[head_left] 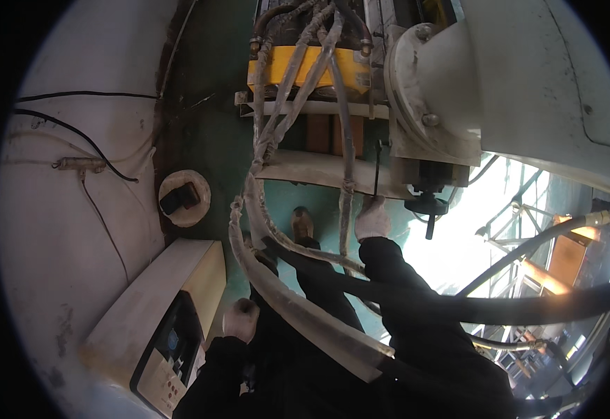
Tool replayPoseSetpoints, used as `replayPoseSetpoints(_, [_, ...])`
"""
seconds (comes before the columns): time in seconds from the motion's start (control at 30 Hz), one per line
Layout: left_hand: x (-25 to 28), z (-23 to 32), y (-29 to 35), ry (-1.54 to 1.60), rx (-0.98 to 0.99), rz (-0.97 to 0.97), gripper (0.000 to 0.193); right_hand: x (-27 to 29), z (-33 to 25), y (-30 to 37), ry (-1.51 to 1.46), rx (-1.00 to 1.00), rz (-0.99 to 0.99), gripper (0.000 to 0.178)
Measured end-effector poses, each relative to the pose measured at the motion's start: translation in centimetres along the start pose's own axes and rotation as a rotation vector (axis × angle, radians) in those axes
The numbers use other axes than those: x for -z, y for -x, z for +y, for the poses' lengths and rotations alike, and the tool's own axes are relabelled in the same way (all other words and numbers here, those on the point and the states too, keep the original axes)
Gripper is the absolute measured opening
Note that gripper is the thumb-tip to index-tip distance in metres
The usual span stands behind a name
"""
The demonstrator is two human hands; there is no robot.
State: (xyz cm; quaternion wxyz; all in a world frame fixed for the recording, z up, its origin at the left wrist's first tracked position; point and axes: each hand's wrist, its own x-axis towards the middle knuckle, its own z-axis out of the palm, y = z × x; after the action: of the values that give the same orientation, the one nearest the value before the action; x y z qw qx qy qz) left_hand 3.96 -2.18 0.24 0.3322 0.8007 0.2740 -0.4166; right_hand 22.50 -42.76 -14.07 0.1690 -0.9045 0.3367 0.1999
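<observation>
My right hand (373,220), in a pale glove, is closed around the lower end of a thin dark rod (377,171). The rod stands up beside a grey flange (410,94), and its upper end reaches a small fitting there. To the right of that hand, a black knob with a stem (427,204) hangs under the flange. Lower left, my gloved left hand (241,320) is curled into a fist near a white cabinet; whatever it may hold is hidden. Sleeved hoses (287,297) sag between my arms and partly cover my body.
A yellow machine block (312,66) with hoses is ahead. Left stand the white cabinet (158,300) with a dark panel and a round pale stub (185,198). A black hose (528,305) crosses my right arm. Bright scaffold-like framing (528,209) shows at right.
</observation>
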Motion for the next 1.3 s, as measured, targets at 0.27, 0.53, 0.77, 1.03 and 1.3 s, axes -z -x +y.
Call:
replayPoseSetpoints(0.27, [-0.3, 1.8, 1.7, -0.008, -0.144, 0.058, 0.031, 16.7, 1.3, 4.0, -0.085, 0.262, 0.152, 0.037])
replayPoseSetpoints(0.53, [-0.6, 3.2, 1.3, 0.113, -0.125, 0.07, 0.031, 25.0, -5.7, 0.1, 0.192, 0.277, 0.031, 0.043])
replayPoseSetpoints(0.77, [-0.6, 0.5, 1.8, 0.057, -0.143, 0.082, 0.036, 25.4, -8.3, -2.0, 0.328, 0.271, -0.031, 0.041])
replayPoseSetpoints(1.03, [-0.3, -1.4, 2.2, 0.063, -0.07, 0.104, 0.036, 25.1, -9.3, -3.4, 0.384, 0.248, -0.065, 0.045])
replayPoseSetpoints(1.3, [-0.2, -0.6, 0.8, 0.068, -0.175, 0.088, 0.033, 22.5, -8.8, -1.4, 0.488, 0.287, -0.027, 0.036])
